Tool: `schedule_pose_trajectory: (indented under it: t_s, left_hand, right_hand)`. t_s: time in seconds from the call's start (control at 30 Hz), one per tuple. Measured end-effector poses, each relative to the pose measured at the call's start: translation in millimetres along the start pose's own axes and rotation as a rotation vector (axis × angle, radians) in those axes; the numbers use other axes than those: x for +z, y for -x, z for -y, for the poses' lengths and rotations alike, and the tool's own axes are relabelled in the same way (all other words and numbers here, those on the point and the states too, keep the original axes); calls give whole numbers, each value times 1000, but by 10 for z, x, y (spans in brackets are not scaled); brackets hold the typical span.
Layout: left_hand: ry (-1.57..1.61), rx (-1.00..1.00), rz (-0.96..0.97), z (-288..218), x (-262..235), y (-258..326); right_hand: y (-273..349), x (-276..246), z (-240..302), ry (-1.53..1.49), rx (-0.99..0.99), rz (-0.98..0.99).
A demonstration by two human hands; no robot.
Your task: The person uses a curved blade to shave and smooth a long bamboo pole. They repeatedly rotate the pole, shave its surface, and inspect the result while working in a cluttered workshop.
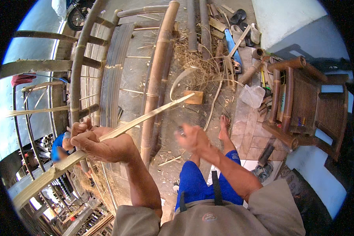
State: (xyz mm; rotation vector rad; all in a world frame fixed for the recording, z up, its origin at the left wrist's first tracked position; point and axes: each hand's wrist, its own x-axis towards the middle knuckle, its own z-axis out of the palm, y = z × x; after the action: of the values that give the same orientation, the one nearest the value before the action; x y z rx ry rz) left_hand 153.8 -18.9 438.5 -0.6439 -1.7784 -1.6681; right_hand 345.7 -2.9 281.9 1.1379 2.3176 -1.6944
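One bamboo strip (145, 117) is in hand, slanting from 8 o'clock near the rim to just above the centre, its far tip toward 1 o'clock. The left hand (108, 150), between 8 and 9 o'clock, has its grip closed around the strip, fingers curled over it. One thin curled peeling (181, 76) arcs up toward 12 o'clock from close to the strip's far end.

The right hand (196, 139), just off centre toward 5 o'clock, is blurred; its fingers look bent around one small dark item (180, 131), but I cannot tell how firmly the grip closes or what the item is. That hand is apart from the strip.

One orange-brown block (196, 100) lies near the centre at 1 o'clock, partly behind the strip's tip. A large bamboo frame (157, 78) fills 9 to 12 o'clock. Loose shavings (190, 59) heap at 12 o'clock. One blue-bladed handsaw (231, 45) and two pale clogs (255, 33) lie at 1 o'clock, one bamboo chair (303, 96) stands at 3 o'clock, and one other person (59, 143) is between 8 and 9 o'clock, beyond the left hand.
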Motion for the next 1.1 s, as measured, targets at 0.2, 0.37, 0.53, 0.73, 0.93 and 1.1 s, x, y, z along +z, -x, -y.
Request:
schedule_pose_trajectory:
  t_s: [0.2, 0.37, 0.53, 0.73, 0.93, 1.1]
  left_hand:
    - [-184, -77, 4, -97, 85, 22]
    - [-16, -50, 23, 50, 85, -143]
    - [38, -75, -7, 55, 26, -145]
    - [165, -106, -13, 34, 2, -86]
    - [360, -263, 166, 115, -368, -388]
    - [500, -156, 228, 351, -626, -602]
  right_hand:
    - [169, 270, 546, -189, -424, -228]
    - [-302, 489, -395, 72, -3, 12]
    - [-487, 265, -647, 168, 174, -67]
    - [-644, 238, -403, -78, -267, -126]
    - [-974, 599, -718, -75, 198, -251]
    - [-1124, 645, -1189, 203, 137, -67]
